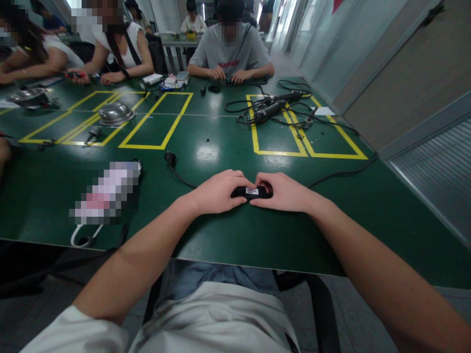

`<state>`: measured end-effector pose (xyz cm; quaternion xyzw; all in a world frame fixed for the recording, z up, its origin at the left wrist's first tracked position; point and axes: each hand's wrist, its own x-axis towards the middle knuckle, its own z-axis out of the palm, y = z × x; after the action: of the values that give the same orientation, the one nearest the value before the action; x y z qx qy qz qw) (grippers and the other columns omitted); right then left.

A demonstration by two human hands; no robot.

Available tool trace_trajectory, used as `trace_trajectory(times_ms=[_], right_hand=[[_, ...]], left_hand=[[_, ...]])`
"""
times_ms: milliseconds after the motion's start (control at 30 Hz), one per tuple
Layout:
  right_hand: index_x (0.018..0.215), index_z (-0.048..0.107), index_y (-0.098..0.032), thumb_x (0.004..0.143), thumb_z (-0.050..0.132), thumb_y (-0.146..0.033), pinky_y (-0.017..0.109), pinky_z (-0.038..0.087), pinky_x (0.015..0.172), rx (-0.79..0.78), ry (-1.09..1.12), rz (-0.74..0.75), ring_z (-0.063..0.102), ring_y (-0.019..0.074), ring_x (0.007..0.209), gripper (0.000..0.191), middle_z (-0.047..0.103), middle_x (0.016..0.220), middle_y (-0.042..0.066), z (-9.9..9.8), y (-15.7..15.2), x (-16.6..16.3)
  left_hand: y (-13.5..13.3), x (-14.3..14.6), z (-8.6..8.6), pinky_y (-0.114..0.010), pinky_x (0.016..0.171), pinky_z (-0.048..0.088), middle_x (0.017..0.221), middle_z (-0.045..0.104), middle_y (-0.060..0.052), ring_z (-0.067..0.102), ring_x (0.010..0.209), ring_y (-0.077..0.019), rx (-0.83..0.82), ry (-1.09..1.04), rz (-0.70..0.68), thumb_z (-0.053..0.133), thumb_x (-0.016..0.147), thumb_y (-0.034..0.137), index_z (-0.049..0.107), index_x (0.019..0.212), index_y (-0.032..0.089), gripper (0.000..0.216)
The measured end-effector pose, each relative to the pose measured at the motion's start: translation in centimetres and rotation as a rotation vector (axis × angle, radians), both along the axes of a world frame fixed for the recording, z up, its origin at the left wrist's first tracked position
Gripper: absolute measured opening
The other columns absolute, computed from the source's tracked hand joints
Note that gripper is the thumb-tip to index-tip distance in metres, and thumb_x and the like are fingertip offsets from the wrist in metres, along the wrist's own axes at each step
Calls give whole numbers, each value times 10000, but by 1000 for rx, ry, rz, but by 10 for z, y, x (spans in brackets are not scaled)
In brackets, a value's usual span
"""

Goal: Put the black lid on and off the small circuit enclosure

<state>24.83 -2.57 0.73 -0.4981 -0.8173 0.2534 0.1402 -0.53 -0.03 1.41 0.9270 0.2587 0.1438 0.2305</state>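
Note:
Between my two hands, low over the green table (pixel 206 235), is a small black power adapter (pixel 262 194) with a white label facing up. My left hand (pixel 222 191) grips its left end, thumb in front and fingers behind. The right end is held by my right hand (pixel 281 192), its fingers curled round it. A black cord runs out from behind my left hand to a black plug (pixel 170 158) on the table. Another black cord (pixel 342 173) runs from behind my right hand to the table's right edge. Where the cords meet the adapter is hidden.
A phone (pixel 110 189), blurred out, lies left with a white loop. Farther off are a metal bowl (pixel 116 113), yellow tape outlines (pixel 143 146) and black tools with tangled cords (pixel 270 109). Across the table a person in a grey shirt (pixel 230 51) handles something dark; others sit left.

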Motion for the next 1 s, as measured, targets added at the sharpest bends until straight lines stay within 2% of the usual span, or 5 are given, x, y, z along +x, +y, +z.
trace_trajectory(times_ms=[133,333,1000], right_hand=[[828,518,-270,846,798,-547,322,357,670,53,-31,-7,607,209,703,393,671,770,11,-1,-1,-5],[802,489,-277,853,781,-565,325,331,658,80,-21,0,576,198,678,413,629,730,-3,-2,-2,-7],[808,516,-271,859,787,-577,334,339,671,78,-48,-13,591,204,688,412,644,738,3,-2,-2,-7]], left_hand=[[-1,0,-1,-455,1083,566,1202,750,-92,717,1137,-281,-3,5,16,762,992,208,775,1374,217,382],[-4,2,1,-448,1070,573,1173,735,-91,716,1120,-285,17,19,37,761,980,219,767,1386,213,406],[-5,2,-1,-456,1052,582,1159,735,-95,712,1113,-288,66,20,33,723,992,243,754,1373,224,383]])
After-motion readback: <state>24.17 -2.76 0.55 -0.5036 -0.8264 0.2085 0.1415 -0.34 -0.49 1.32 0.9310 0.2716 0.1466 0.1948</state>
